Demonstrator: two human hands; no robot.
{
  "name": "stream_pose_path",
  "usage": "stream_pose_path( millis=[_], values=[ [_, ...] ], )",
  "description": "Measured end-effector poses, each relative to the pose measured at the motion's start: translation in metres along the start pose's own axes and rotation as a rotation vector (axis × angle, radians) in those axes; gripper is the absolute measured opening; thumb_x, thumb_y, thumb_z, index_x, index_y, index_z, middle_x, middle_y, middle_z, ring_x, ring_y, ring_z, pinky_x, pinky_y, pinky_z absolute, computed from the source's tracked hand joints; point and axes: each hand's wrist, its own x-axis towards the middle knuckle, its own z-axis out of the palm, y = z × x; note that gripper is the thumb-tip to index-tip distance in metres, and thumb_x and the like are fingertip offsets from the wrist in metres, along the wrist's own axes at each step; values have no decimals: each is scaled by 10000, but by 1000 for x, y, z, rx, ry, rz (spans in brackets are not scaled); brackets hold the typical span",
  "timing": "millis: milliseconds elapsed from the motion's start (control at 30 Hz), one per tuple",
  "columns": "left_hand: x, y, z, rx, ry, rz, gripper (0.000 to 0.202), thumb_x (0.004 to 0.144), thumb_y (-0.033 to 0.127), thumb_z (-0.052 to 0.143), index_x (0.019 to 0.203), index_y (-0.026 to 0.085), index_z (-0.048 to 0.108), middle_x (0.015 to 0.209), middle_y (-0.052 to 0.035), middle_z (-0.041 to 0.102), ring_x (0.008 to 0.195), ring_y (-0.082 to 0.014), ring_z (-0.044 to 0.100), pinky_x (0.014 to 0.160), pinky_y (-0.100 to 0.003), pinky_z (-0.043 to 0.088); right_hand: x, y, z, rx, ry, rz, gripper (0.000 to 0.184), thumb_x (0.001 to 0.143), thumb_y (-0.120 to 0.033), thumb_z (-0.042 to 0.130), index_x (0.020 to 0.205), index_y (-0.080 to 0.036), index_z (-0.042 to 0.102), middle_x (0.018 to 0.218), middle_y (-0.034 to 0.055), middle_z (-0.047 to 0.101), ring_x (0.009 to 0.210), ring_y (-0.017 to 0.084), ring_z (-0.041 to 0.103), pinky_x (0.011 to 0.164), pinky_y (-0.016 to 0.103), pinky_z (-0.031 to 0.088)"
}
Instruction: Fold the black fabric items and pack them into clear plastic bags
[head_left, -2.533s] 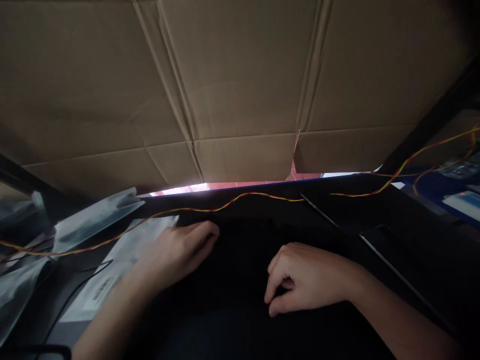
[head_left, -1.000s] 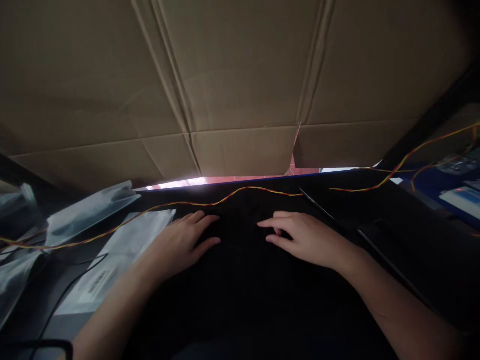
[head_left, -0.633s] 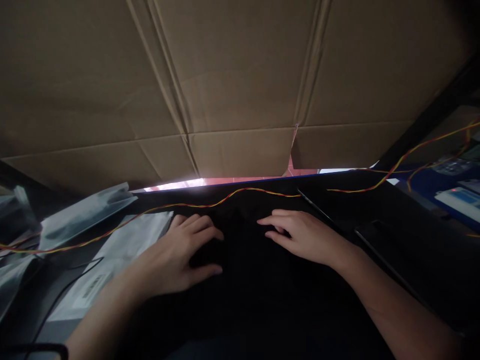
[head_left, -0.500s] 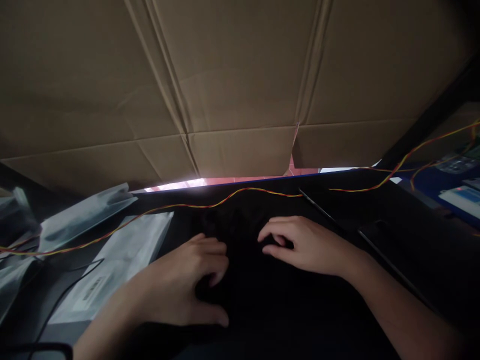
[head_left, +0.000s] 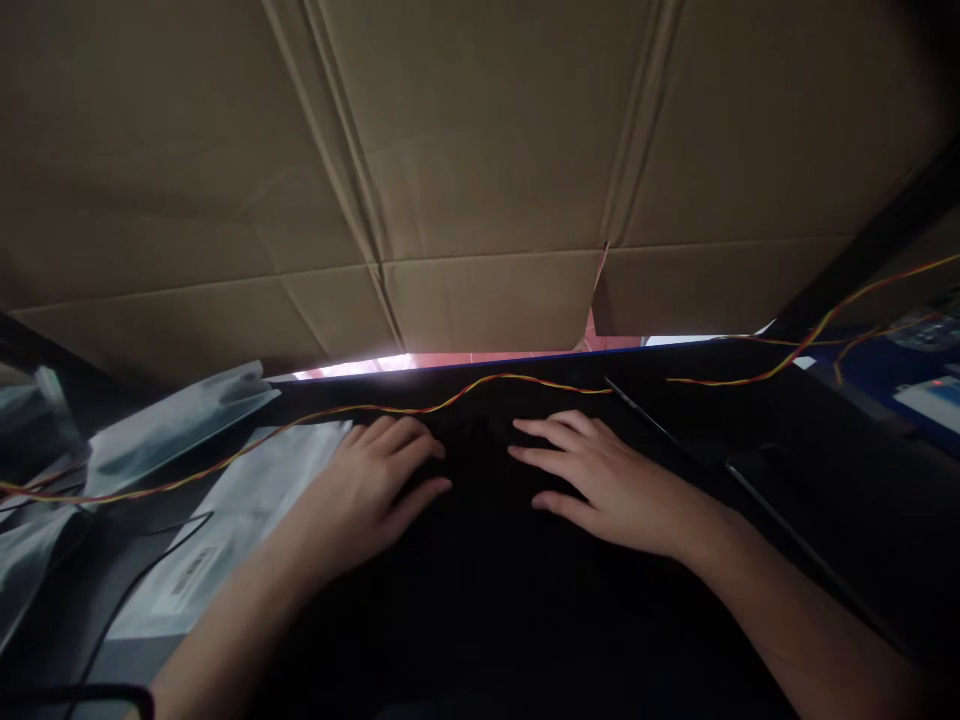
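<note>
A black, cloth-like surface (head_left: 495,590) fills the dark middle of the view. My left hand (head_left: 367,490) lies flat on its left part, fingers stretched forward and holding nothing. My right hand (head_left: 592,475) rests flat on it a little to the right, fingers spread toward the left. The two hands are a short gap apart. What lies under them is too dark to make out. A twisted red and yellow wire (head_left: 465,385) runs across just beyond the fingertips.
A large brown cardboard sheet (head_left: 480,170) stands close behind the surface. Grey plastic bags (head_left: 232,500) with a white label lie at the left, crossed by a black cable (head_left: 127,600). A dark flat device (head_left: 780,480) and blue items (head_left: 900,370) sit at the right.
My left hand, curled and drawn back half a second ago, has slid forward and flattened. My right hand's fingers have stretched out flat.
</note>
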Motion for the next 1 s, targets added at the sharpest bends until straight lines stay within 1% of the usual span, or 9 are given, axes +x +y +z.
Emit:
stream_pose_path(
  millis=[133, 267, 367, 500, 567, 633, 733, 867, 1000],
  values=[
    [-3, -20, 10, 173, 77, -69, 357, 1063, 401, 544, 1361, 262, 683, 1440, -118, 671, 1345, -398, 577, 1100, -595, 448, -1, 6, -1, -36, -50, -1, 406, 1066, -482, 609, 1436, -348, 706, 1559, 43, 632, 1410, 322, 536, 1160, 556, 462],
    [-5, -25, 16, 216, 49, -98, 403, 1077, 360, 491, 1438, 263, 643, 1492, -119, 668, 1366, -417, 572, 1068, -624, 449, 6, 13, 8, -136, 155, 38, 436, 1097, -385, 539, 1519, -320, 628, 1651, 46, 536, 1488, 328, 473, 1198, 576, 427],
    [-2, -22, 13, 267, 87, -126, 348, 1045, 296, 527, 1357, 278, 681, 1390, -111, 721, 1287, -404, 599, 1030, -600, 439, 16, 21, 17, -164, 247, 97, 425, 1089, -267, 517, 1500, -266, 625, 1491, 89, 672, 1360, 315, 580, 1125, 557, 478],
    [-5, -15, -7, 288, 190, -158, 144, 990, 294, 594, 1018, 266, 732, 1077, -87, 760, 1045, -350, 610, 918, -529, 431, 19, 19, 9, -99, 336, 14, 307, 960, -63, 546, 1137, -234, 730, 1150, 65, 736, 1116, 257, 648, 1012, 454, 505],
    [-9, -13, -19, 170, 90, -68, 71, 927, 278, 651, 898, 267, 715, 943, -51, 730, 969, -308, 619, 885, -476, 438, 13, 13, -1, -36, 278, -52, 311, 877, -1, 546, 996, -242, 705, 1073, 40, 698, 1064, 228, 631, 954, 392, 502],
    [-13, -11, -27, -30, -153, -8, 66, 886, 328, 724, 849, 274, 725, 884, -14, 708, 870, -243, 645, 813, -392, 468, 5, 8, -9, 35, 115, -69, 303, 817, 5, 577, 933, -249, 697, 1051, 19, 670, 1036, 206, 620, 901, 346, 496],
    [-12, -7, -30, -241, -418, -96, 244, 918, 489, 742, 819, 266, 758, 869, -1, 711, 736, -168, 657, 657, -296, 471, -3, 4, -17, 115, -123, 4, 167, 824, -132, 714, 921, -266, 737, 1079, 13, 652, 1023, 203, 619, 850, 326, 491],
    [-14, 4, -34, -348, -456, -109, 285, 960, 492, 686, 833, 252, 774, 856, -4, 729, 723, -155, 672, 650, -266, 475, -7, -6, -27, 176, -120, 106, 193, 936, -460, 746, 950, -267, 742, 1109, 26, 635, 1014, 211, 619, 841, 338, 478],
    [-41, 16, -33, -323, -526, -227, 199, 799, 456, 789, 788, 265, 734, 803, 35, 716, 643, -151, 641, 545, -248, 416, -21, -25, -35, 221, -313, 135, 330, 764, -449, 892, 948, -275, 680, 1027, -33, 659, 887, 176, 621, 697, 292, 429]
  ],
)
